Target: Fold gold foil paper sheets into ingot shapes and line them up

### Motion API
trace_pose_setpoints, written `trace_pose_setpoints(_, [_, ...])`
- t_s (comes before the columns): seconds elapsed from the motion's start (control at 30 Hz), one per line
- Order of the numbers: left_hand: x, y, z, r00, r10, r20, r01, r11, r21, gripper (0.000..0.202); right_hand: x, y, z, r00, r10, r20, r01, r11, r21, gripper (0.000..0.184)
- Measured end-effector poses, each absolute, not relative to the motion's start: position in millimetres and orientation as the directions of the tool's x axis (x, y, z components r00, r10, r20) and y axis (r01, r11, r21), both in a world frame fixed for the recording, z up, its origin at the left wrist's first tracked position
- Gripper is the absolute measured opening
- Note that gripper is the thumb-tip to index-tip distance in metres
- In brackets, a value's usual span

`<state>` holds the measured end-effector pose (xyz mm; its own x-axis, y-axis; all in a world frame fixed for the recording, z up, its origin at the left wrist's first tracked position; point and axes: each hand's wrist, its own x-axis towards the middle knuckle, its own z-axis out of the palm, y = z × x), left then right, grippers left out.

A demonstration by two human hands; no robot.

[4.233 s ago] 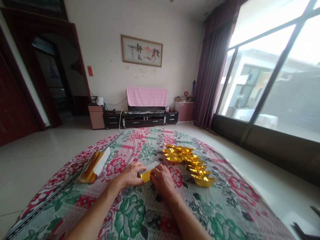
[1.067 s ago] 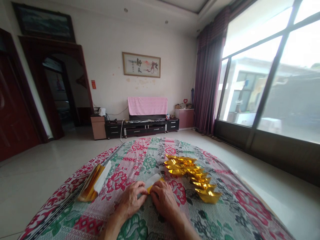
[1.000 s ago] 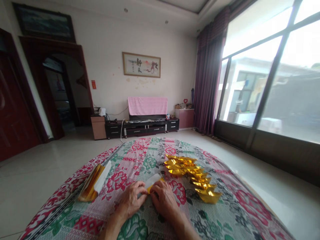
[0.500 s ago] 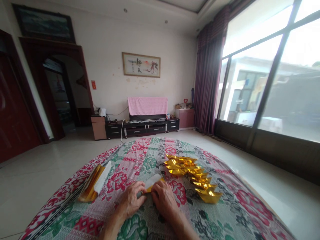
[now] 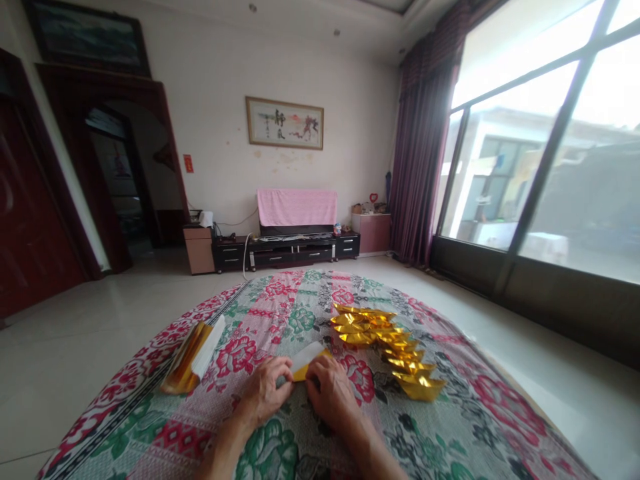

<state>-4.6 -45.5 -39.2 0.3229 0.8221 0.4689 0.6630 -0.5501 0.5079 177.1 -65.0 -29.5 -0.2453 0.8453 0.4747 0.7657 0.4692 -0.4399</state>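
Between my hands lies a sheet of gold foil paper [image 5: 306, 363], partly folded, its white back and gold face both showing. My left hand [image 5: 269, 392] is closed on its left edge, fingertips curled down. My right hand [image 5: 330, 387] grips the right side with bent fingers, hiding part of that edge. To the right, several folded gold paper ingots [image 5: 419, 385] stand in an overlapping row. A stack of gold and white paper sheets [image 5: 193, 360] rests at the left, slightly bent.
A flowered cloth [image 5: 280, 443] covers the round table under everything. Beyond it, a low black cabinet [image 5: 293, 255] stands by the wall, with a pink towel [image 5: 297, 207] draped over a screen. Large windows [image 5: 540, 167] and a purple curtain [image 5: 420, 153] are at the right.
The view has tilted slightly. My hands stay at the paper with only small finger shifts, and a little more of its gold face shows between them.
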Motion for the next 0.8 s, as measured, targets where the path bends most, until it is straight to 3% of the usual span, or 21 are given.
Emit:
trace_pose_setpoints(0.2, [-3, -43, -39, 0.3, 0.831, 0.469, 0.686, -0.529, 0.499, 0.01, 174, -64, -29, -0.223, 0.858, 0.462, 0.78, 0.442, -0.444, 0.016])
trace_pose_setpoints(0.8, [-2, -39, -38, 0.287, 0.868, 0.406, 0.693, -0.48, 0.538, 0.018, 162, -70, -27, -0.145, 0.879, 0.454, 0.844, 0.35, -0.408, 0.018])
